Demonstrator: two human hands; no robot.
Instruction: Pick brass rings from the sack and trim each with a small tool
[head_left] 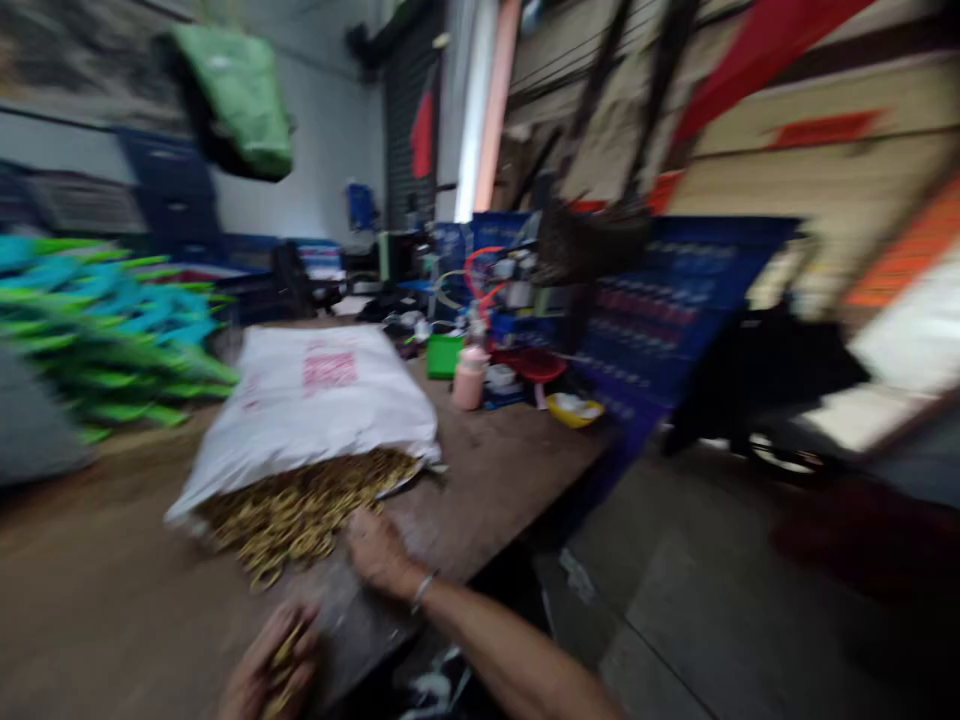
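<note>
A white sack (337, 400) with red print lies on its side on the brown table (510, 490). From its mouth spills a heap of brass-coloured rings (300, 510). At the right edge of this heap is my right hand (379, 552), its fingers curled down; what they hold, if anything, is hidden. My left hand (274, 660), low in the picture near the table's front edge, is curled around several of the brass-coloured rings. The whole view is smeared by motion.
Behind the sack stand a pink bottle (470, 378), a green box (444, 356) and a yellow bowl (574, 408). Bright green and blue pieces (112, 330) are piled at the left. A green bag (232, 100) hangs above. The table's edge drops to the floor (675, 600) at right.
</note>
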